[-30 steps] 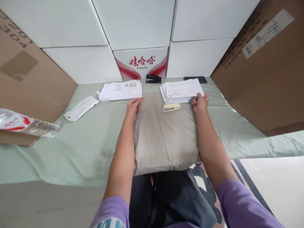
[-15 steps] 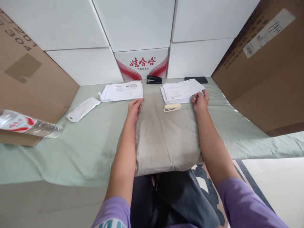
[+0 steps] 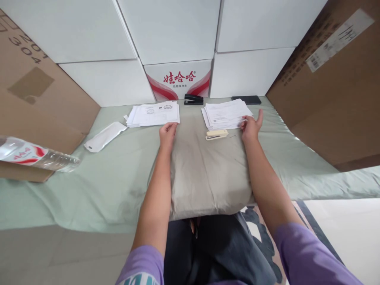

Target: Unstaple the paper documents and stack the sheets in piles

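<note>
At the lower right corner of the left stack of papers [image 3: 154,114], my left hand [image 3: 168,133] has its fingers pressed together; what they hold, if anything, is hidden. My right hand [image 3: 251,127] is at the right edge of another stack of papers [image 3: 227,113], its thumb and curled fingers on the sheet edges and one finger sticking up. Just below that stack lies a cream stapler [image 3: 216,134], with a thin dark curved bit beside it. Behind, between both stacks, rests a black stapler [image 3: 193,99].
A dark phone-like slab [image 3: 247,99] lies behind the right stack. To the left are a white pouch [image 3: 105,137] and a water bottle [image 3: 35,154]. White boxes [image 3: 178,31] form a wall behind, with cardboard boxes at the left [image 3: 38,114] and right [image 3: 335,99].
The right hand's finger has lifted off the top sheet's corner and now points up; that sheet lies more in line with the stack. My left hand has hardly moved.
</note>
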Available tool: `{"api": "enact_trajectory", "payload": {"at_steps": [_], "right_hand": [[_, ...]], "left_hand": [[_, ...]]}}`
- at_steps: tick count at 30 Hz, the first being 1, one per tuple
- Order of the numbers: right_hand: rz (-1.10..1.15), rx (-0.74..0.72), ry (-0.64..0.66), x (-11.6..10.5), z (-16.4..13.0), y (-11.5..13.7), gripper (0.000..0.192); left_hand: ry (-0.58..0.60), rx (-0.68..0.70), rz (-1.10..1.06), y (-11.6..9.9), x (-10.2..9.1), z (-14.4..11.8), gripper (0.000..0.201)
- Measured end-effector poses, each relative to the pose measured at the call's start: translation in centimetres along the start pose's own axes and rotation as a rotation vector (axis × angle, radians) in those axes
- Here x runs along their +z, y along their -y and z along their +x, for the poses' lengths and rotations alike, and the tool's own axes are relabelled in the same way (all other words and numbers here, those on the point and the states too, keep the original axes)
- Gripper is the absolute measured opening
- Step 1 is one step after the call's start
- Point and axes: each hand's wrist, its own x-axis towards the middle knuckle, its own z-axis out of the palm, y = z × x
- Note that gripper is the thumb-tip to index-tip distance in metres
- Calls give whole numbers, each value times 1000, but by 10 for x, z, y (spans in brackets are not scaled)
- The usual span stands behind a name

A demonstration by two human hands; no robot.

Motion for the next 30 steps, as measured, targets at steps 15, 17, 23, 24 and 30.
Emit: {"api": "enact_trajectory", "payload": {"at_steps": [15,17,23,24,30], "right_hand": [[-171,-173,56,-4,12,-25,83],[-182,-187,67,-5,10,-25,80],[-224,-209,73,-3,3,-22,75],[-229,-205,69,-3,3,-21,75],[-230,-181,71,-3,3,-20,69]], "left_hand": [[243,389,1163,15,-27,49,56],[185,391,1169,17,-30,53,52],[105,437,1160,17,-28,55,35],[92,435,1155,16,-28,56,35],[-150,386,1005,15,-35,62,26]]}}
